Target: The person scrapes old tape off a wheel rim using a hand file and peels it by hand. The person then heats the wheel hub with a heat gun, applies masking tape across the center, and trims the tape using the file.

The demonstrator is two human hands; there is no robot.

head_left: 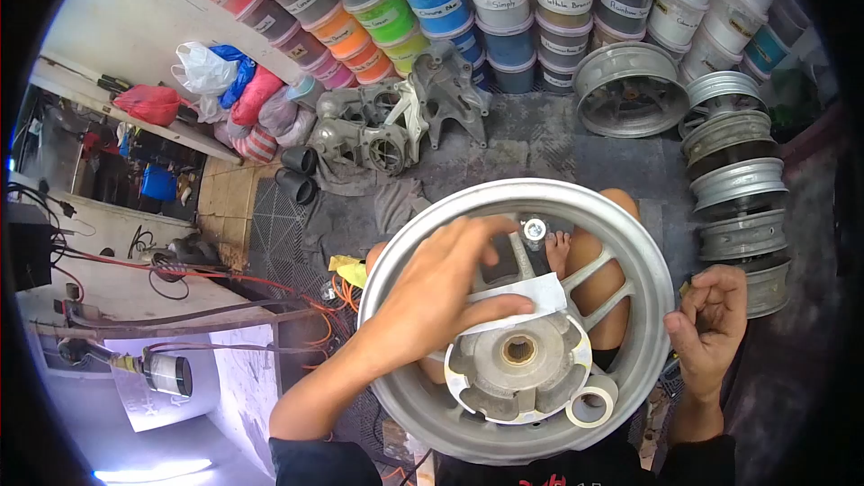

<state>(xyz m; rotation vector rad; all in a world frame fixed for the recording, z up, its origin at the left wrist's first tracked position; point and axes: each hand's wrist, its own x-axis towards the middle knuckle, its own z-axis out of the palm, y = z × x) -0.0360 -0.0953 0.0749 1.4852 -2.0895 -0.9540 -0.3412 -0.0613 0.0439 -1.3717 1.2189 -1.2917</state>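
A grey scooter wheel rim [650,342] lies across my lap, its round hub [486,373] facing up. White masking tape strip [526,297] lies over the hub's upper edge, and the thumb of my left hand [441,279] rests on it. The other fingers of that hand are spread apart above the spokes. Other white pieces line parts of the hub's rim. My right hand [711,324] is raised off the wheel's right side, fingers curled in a pinch around a small brownish thing too small to name. A masking tape roll [608,389] sits beside the hub at lower right.
Several labelled paint tubs [495,0] are stacked at the back. Stacked wheel rims [738,184] stand right, with another rim [630,81] nearby. Metal engine castings [387,126] lie on the floor. Orange hoses [342,292] and a white cabinet [243,387] are at left.
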